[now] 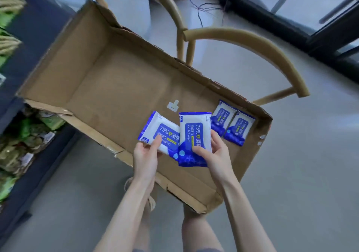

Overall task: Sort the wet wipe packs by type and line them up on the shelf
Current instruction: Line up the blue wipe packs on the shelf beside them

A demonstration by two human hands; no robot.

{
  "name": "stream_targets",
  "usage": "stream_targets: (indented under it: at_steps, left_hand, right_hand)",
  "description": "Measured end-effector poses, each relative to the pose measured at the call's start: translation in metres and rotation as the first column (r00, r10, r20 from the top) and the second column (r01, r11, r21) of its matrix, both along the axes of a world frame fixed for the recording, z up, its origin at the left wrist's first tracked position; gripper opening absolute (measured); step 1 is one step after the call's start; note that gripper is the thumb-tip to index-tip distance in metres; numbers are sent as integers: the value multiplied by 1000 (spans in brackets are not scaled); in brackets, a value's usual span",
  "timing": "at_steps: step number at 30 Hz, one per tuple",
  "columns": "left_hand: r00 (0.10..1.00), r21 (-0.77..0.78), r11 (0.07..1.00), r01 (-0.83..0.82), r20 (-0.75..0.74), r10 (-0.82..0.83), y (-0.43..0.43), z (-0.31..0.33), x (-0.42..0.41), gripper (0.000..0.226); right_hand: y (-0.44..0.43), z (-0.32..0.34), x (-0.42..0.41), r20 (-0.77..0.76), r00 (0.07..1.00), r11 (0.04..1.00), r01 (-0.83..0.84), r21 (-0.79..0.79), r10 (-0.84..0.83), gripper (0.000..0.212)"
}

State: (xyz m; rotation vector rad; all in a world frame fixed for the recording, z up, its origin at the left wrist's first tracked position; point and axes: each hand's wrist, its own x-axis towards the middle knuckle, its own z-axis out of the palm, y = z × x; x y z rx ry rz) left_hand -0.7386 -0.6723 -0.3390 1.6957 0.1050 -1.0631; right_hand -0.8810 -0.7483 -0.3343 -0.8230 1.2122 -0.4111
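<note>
Left hand (145, 155) grips one blue-and-white alcohol wipe pack (165, 130): thumb on the printed face, other fingers hidden under it. Right hand (216, 154) grips a second matching pack (194, 133), thumb on the front near the bottom edge, fingers wrapped round the right side. Both packs are held up over the near-right part of an open cardboard box (108, 80). The left one is tilted, the right one roughly upright in view, and its left edge overlaps the left pack. Same print on both: "75%", "Alcohol Wipes". Two more packs of the same type lie flat on the box floor at its right end, one (221, 116) partly behind the held pack and the other (240, 129) just beside it, edges touching or nearly so. A small white tape scrap (172, 105) sits on the box floor just beyond the held packs. The box is long and shallow with torn edges, and it sits across tan wooden chairs, one chair back (252, 45) curving behind the right end. A dark blue shelf unit (44, 154) runs along the left, holding blurred green packs (29, 131). Grey floor (301, 174), with thin cables (206, 8) near the top.
</note>
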Motion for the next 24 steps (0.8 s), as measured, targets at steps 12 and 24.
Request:
stream_targets:
  at_steps: [12,24]
  left_hand:
    - [957,-154,957,-246,119,265,214,104,156,31]
    - [749,-311,847,-431,400,528,371,214,317,4]
  right_hand:
    - [163,92,172,56,983,977,-165,-134,173,24]
    - [259,201,383,225,866,873,-366,-321,446,23]
